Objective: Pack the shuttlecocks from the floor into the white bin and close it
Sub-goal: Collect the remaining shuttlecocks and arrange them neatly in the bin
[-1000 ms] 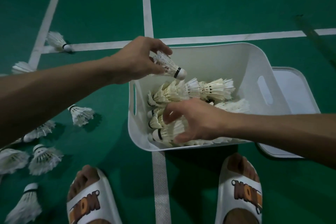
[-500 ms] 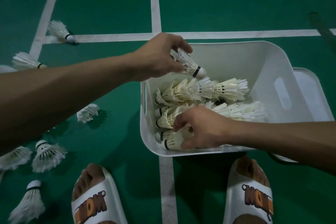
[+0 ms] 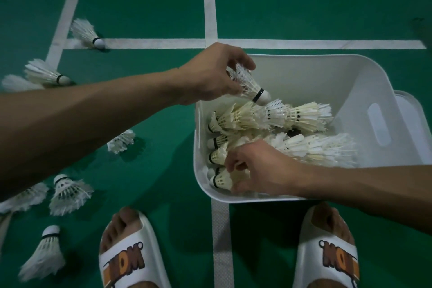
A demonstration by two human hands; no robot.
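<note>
The white bin (image 3: 327,70) stands open on the green floor and holds several feathered shuttlecocks (image 3: 280,117) lying in rows. My left hand (image 3: 210,75) pinches one shuttlecock (image 3: 251,86) by its feathers over the bin's near-left corner, cork pointing down and right. My right hand (image 3: 264,168) reaches into the bin's front and grips a shuttlecock (image 3: 221,179) in the lowest row. Several loose shuttlecocks (image 3: 67,192) lie scattered on the floor to the left.
The bin's white lid (image 3: 418,110) lies flat on the floor behind the bin's right side. My feet in white slides (image 3: 126,257) stand just in front of the bin. White court lines (image 3: 210,7) cross the floor.
My left hand has carried its shuttlecock rightward from the bin's left rim to over the bin's inside. My right hand has stayed on the front row of shuttlecocks.
</note>
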